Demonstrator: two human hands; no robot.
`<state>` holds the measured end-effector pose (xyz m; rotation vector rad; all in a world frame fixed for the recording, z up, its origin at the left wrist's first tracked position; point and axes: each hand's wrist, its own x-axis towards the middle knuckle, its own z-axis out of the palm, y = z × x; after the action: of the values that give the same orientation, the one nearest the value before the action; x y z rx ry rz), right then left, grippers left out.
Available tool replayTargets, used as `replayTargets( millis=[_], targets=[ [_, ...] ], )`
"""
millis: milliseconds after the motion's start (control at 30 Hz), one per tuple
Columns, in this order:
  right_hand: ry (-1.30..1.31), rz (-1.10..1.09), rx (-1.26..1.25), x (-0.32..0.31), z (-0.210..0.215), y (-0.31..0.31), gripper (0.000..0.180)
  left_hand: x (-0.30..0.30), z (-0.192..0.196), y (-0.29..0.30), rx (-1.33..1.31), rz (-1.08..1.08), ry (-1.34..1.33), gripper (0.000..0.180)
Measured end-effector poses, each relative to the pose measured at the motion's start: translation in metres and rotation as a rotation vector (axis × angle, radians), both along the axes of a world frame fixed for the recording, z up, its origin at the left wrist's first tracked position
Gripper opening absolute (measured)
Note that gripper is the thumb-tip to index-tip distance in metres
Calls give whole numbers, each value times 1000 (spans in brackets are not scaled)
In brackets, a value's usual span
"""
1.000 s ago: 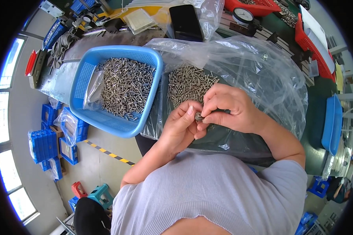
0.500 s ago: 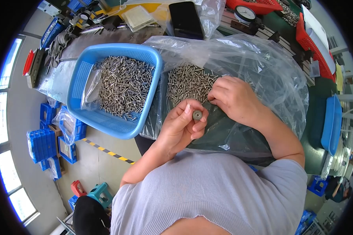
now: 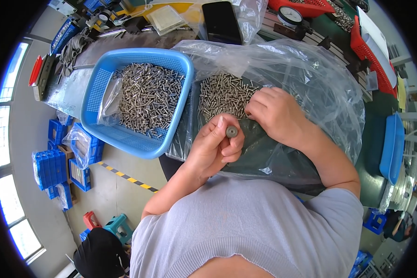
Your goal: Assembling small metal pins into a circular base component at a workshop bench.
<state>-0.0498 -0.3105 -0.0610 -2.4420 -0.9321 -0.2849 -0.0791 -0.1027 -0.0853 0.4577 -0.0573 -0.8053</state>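
Observation:
My left hand (image 3: 212,144) is closed around a small round metal piece (image 3: 231,132), its ringed end with a central hole facing up between thumb and fingers. Just right of it, my right hand (image 3: 278,113) has its fingertips pinched together at the right edge of a heap of small metal pins (image 3: 224,95). Whether a pin is between those fingertips is hidden. The heap lies on a clear plastic sheet (image 3: 319,78). To the left, a blue plastic basket (image 3: 186,85) holds many similar metal pins (image 3: 150,97) and a clear plastic bag (image 3: 111,103).
A black phone (image 3: 221,23) lies beyond the heap. Behind on the right are a dial gauge (image 3: 289,16) and a red basket (image 3: 373,60). A blue tray (image 3: 392,148) stands far right. Blue crates (image 3: 50,169) are stacked on the floor at left, and a person in black (image 3: 101,254) is lower left.
The view has shifted slightly. Both hands keep nearly the same places and grips; the metal piece in my left hand is tilted a little differently. The person in black at lower left has moved.

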Motion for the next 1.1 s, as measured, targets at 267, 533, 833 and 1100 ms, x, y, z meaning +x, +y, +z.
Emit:
replayTargets(
  millis=[267,533,833,1100],
  targets=[
    [232,-73,234,-2,17,0,8,-1,2,-3,59,37,-23,27],
    [974,62,873,-10,15,7,4,-1,6,-4,105,34,-8,26],
    [969,112,799,-13,13,12,3,0,8,-6,160,34,-2,29],
    [719,33,545,-16,21,18,13,0,4,-1,102,-16,7,22]
  ],
)
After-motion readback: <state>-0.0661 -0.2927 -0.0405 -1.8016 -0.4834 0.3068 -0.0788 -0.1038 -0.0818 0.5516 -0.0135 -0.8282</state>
